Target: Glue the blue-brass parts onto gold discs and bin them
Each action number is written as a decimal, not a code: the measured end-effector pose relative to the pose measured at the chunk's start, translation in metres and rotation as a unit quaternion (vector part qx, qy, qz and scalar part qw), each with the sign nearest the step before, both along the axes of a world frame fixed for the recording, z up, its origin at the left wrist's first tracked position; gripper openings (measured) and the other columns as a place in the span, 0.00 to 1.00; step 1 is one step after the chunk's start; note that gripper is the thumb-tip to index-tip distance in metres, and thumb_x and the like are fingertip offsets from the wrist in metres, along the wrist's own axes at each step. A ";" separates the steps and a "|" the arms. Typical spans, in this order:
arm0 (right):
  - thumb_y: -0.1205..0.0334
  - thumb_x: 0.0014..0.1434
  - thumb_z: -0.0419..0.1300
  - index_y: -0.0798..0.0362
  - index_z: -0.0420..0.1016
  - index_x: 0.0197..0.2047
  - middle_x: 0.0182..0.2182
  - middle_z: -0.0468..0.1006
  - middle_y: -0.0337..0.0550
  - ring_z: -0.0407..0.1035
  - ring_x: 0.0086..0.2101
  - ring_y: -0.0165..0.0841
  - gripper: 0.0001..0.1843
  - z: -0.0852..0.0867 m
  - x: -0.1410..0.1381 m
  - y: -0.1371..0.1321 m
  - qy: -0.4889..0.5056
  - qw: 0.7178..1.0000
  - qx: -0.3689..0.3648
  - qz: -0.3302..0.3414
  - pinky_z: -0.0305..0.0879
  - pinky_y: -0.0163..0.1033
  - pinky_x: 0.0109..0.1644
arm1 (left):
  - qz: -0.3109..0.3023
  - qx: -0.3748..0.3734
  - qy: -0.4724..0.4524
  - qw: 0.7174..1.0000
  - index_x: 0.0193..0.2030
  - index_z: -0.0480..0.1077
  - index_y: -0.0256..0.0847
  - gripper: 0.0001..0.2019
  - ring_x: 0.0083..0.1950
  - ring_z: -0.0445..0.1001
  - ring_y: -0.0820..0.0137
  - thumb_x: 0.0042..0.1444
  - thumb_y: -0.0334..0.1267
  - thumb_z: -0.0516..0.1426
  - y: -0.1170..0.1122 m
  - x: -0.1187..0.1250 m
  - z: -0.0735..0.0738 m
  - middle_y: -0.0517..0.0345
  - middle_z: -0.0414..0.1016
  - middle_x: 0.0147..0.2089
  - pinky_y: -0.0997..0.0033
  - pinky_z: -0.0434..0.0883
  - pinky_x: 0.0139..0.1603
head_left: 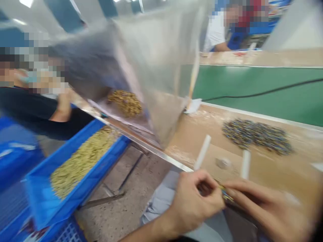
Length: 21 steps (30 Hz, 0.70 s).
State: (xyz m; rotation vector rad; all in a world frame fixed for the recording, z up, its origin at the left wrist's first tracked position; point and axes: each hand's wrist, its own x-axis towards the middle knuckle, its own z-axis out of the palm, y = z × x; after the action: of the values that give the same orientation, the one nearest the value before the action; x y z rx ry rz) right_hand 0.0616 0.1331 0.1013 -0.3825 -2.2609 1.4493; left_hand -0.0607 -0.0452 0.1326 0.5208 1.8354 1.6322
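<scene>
Close together at the table's front edge, both my hands meet over a small yellow-and-blue piece (227, 195), blurred and mostly covered by fingers. My left hand (194, 201) is closed, its thumb and forefinger pinching at the piece's left end. From the right, my right hand (272, 208) grips the same piece between thumb and fingertips. Just beyond lie two white sticks, one on the left (202, 153) and one on the right (245, 164), with a small clear round thing (223, 163) between them. Farther back spreads a pile of small dark blue-and-yellow pieces (257, 136).
A translucent plastic screen (161, 67) stands on the table (297, 171) at the left, with a gold-coloured pile (126, 102) behind it. Below left, a blue tray (37, 188) holds many yellowish pieces (83, 161). A black cable (264, 93) crosses the green strip (252, 80). Other people sit nearby.
</scene>
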 end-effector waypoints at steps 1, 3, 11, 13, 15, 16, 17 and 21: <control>0.43 0.72 0.76 0.35 0.97 0.48 0.37 0.93 0.46 0.87 0.32 0.42 0.10 0.007 0.001 -0.005 -0.021 0.999 -0.029 0.022 0.84 0.39 0.33 | -0.005 0.005 0.004 1.000 0.28 0.79 0.39 0.04 0.31 0.73 0.72 0.53 0.33 0.68 -0.002 0.000 0.003 0.60 0.79 0.27 0.74 0.70 0.34; 0.45 0.74 0.75 0.38 0.97 0.48 0.39 0.94 0.44 0.88 0.36 0.39 0.10 0.015 -0.002 -0.013 -0.028 0.995 -0.090 0.034 0.83 0.37 0.39 | -0.025 0.013 -0.014 1.000 0.32 0.81 0.40 0.03 0.34 0.75 0.72 0.56 0.32 0.68 -0.005 -0.005 0.004 0.61 0.81 0.30 0.75 0.71 0.39; 0.60 0.73 0.78 0.43 0.95 0.52 0.42 0.93 0.39 0.87 0.41 0.33 0.06 0.003 0.002 -0.009 0.049 0.969 -0.241 0.009 0.83 0.36 0.48 | -0.050 -0.030 0.034 0.998 0.40 0.87 0.46 0.07 0.36 0.85 0.69 0.68 0.44 0.72 0.000 -0.008 -0.012 0.60 0.87 0.35 0.75 0.80 0.40; 0.63 0.73 0.78 0.43 0.95 0.53 0.43 0.93 0.39 0.87 0.42 0.33 0.08 0.000 0.009 -0.010 0.072 0.972 -0.223 -0.014 0.83 0.36 0.50 | -0.054 -0.044 0.031 0.997 0.41 0.88 0.46 0.08 0.38 0.86 0.67 0.69 0.46 0.72 0.004 -0.004 -0.008 0.59 0.88 0.36 0.73 0.81 0.43; 0.64 0.73 0.79 0.42 0.95 0.53 0.44 0.93 0.39 0.87 0.43 0.34 0.09 -0.003 0.014 -0.009 0.093 0.973 -0.208 -0.031 0.83 0.38 0.52 | -0.055 -0.068 0.035 0.996 0.40 0.88 0.46 0.08 0.39 0.86 0.66 0.68 0.45 0.73 0.009 0.000 -0.003 0.58 0.88 0.37 0.72 0.81 0.45; 0.64 0.72 0.79 0.41 0.95 0.53 0.44 0.93 0.39 0.87 0.44 0.34 0.09 -0.004 0.016 -0.009 0.100 0.973 -0.205 -0.035 0.83 0.38 0.52 | -0.053 -0.080 0.037 0.995 0.40 0.88 0.46 0.07 0.38 0.86 0.65 0.67 0.45 0.73 0.012 0.001 -0.001 0.58 0.89 0.37 0.72 0.81 0.45; 0.64 0.72 0.79 0.41 0.95 0.53 0.45 0.93 0.39 0.87 0.44 0.35 0.10 -0.005 0.017 -0.008 0.102 0.973 -0.205 -0.037 0.84 0.39 0.53 | -0.048 -0.089 0.040 0.994 0.39 0.88 0.46 0.07 0.38 0.85 0.65 0.66 0.44 0.74 0.015 0.003 0.001 0.58 0.89 0.37 0.71 0.80 0.45; 0.64 0.72 0.79 0.39 0.95 0.53 0.44 0.93 0.38 0.88 0.44 0.35 0.11 -0.009 0.023 -0.003 0.107 0.969 -0.219 -0.039 0.85 0.40 0.51 | -0.034 -0.084 0.058 0.994 0.37 0.89 0.46 0.04 0.41 0.86 0.62 0.63 0.41 0.75 0.026 0.010 0.006 0.56 0.90 0.39 0.70 0.79 0.45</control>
State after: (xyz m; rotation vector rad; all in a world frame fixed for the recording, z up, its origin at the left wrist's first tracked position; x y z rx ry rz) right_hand 0.0845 0.1297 0.0924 -0.4181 -1.7315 1.8483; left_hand -0.0506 -0.0196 0.1384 0.6079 1.9955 1.4129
